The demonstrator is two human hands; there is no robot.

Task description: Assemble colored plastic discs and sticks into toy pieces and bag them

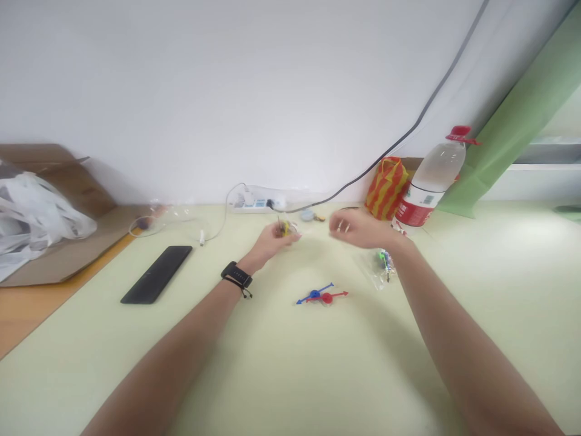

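Observation:
My left hand (271,242), with a black watch on its wrist, is closed on a small yellow and clear item (287,229). To its right my right hand (356,228) hovers over the table with curled fingers; small pale bits show between them, too blurred to name. A blue arrow spinner (315,294) and a red arrow spinner (327,298) lie side by side in front of the hands. Below my right wrist lies a clear plastic bag with small coloured pieces (384,261). Behind the hands are a light blue disc (307,215) and a small yellow-orange piece (319,218).
A black phone-like slab (157,274) lies at the left. Behind it are a white cable and a power strip (256,204). Cardboard with white bags (40,212) fills the far left. A large bottle (429,181) and a red-yellow bag (387,189) stand back right.

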